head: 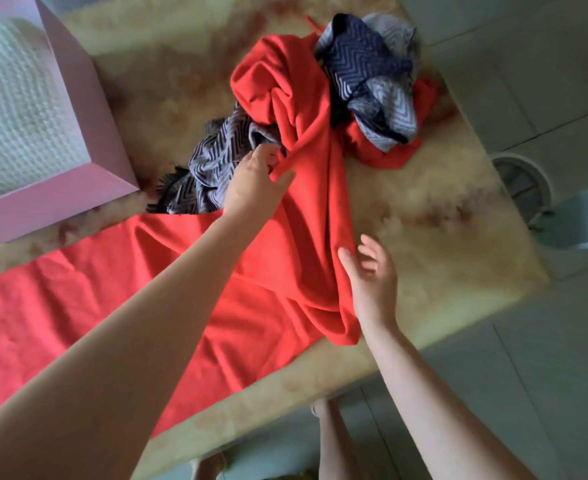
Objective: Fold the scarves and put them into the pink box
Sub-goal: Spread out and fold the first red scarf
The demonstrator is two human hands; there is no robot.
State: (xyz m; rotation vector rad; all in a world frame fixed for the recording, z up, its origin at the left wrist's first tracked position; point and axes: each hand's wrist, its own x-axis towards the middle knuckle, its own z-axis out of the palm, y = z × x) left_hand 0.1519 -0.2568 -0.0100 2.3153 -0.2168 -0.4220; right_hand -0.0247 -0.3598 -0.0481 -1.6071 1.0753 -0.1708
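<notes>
The left hand (256, 183) reaches out over the tabletop (424, 209) and pinches a raised fold of the red scarf (168, 271) between thumb and fingers. The fingertips are tucked into the cloth, so I cannot say for sure whether they also touch the blue-and-grey zigzag scarf (362, 64). A fringed stretch of that scarf lies bunched just to the left of those fingers. The rest of it is heaped beyond them and to the right, on top of the crumpled end of the red one. From the pinched fold the red scarf runs back toward the person and then spreads flat and wide to the left, under the left forearm, across the near part of the tabletop. The right hand (372, 275) is released, its fingers (372, 249) loosely spread and a little blurred. Its thumb lies against the right edge of the red cloth, where that edge drapes in a thick roll toward the tabletop's near rim. The pink box (88, 105) stands well to the left of the left fingers, open, with a white knitted scarf (15, 98) already lying inside it.
</notes>
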